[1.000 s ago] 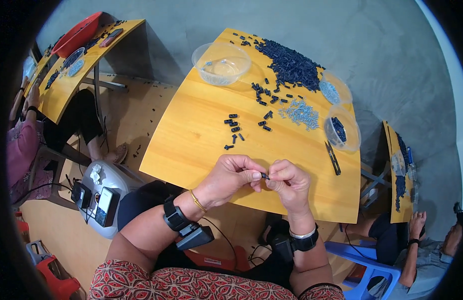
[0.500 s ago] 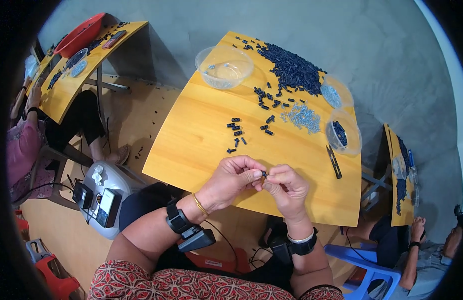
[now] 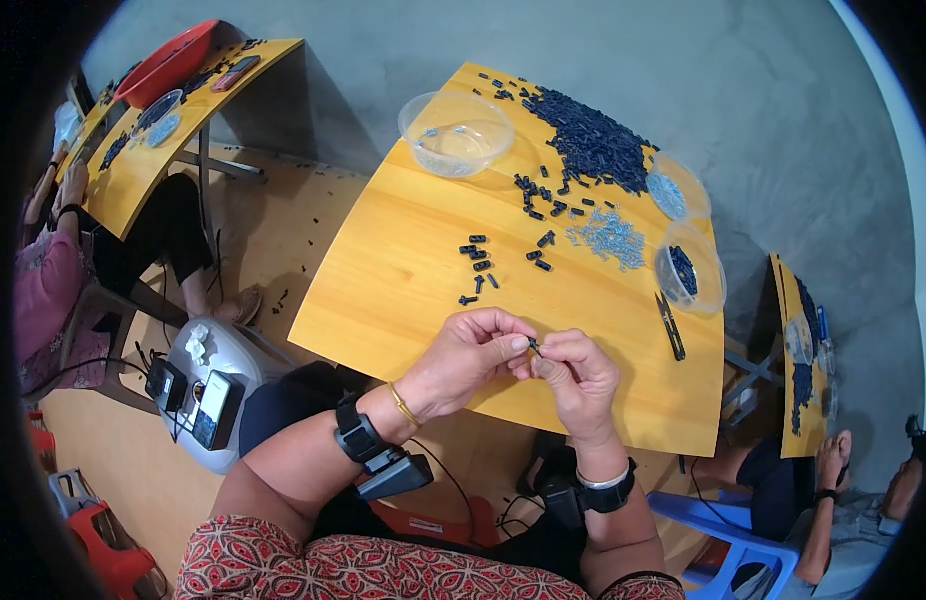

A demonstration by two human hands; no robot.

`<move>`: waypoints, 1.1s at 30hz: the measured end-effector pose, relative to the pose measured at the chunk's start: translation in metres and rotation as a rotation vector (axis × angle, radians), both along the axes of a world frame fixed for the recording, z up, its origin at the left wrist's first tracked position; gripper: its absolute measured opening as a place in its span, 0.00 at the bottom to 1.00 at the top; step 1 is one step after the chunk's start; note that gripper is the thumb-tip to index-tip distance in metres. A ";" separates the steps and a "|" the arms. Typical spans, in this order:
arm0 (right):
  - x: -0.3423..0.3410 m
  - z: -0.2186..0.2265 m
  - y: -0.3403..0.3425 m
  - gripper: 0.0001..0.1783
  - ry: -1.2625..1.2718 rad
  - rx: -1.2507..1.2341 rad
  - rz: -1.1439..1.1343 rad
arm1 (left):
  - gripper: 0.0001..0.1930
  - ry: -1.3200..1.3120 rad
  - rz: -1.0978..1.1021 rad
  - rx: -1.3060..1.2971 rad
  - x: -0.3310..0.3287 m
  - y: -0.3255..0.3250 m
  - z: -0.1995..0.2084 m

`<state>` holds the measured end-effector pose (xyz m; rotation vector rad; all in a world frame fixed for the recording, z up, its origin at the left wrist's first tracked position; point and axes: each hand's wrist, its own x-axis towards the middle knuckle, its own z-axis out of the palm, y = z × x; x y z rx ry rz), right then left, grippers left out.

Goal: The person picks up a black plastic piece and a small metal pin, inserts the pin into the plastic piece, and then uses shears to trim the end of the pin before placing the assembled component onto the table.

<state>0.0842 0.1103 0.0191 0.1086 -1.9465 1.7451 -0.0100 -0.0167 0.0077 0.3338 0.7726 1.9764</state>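
Note:
Over the near edge of the yellow table (image 3: 383, 300), my left hand (image 3: 461, 362) pinches a small black plastic piece (image 3: 533, 345) between thumb and fingers. My right hand (image 3: 581, 385) is closed at the other end of the same piece, its fingertips almost touching the left ones. Fingers hide most of the piece. Just beyond my hands lie several loose black pieces (image 3: 481, 266), some of them short pins. Farther off are a heap of black pieces (image 3: 595, 140) and a scatter of small bluish, shiny parts (image 3: 613, 240).
A clear bowl (image 3: 423, 160) stands at the far left. Two clear tubs (image 3: 695, 185) at the right hold bluish parts and black pieces. Black thread snips (image 3: 671, 328) lie near the right edge. Other people sit at side tables; a grey stool (image 3: 218, 455) carries devices.
My hands stay together on the black piece, which has turned slightly between the fingertips. The whole view has shifted a little; the table's contents look unchanged.

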 end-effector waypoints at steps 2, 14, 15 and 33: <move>0.000 -0.002 0.002 0.05 -0.004 -0.008 -0.010 | 0.05 -0.003 0.000 0.003 0.000 0.000 0.001; -0.001 -0.004 0.015 0.04 -0.081 -0.523 0.093 | 0.06 -0.021 -0.011 0.023 0.000 0.001 -0.005; -0.001 -0.004 0.014 0.04 -0.095 -0.495 0.084 | 0.06 -0.018 -0.010 0.016 0.000 0.001 -0.005; -0.001 -0.006 0.012 0.04 -0.075 -0.257 0.078 | 0.05 0.164 0.040 -0.045 0.002 0.002 0.000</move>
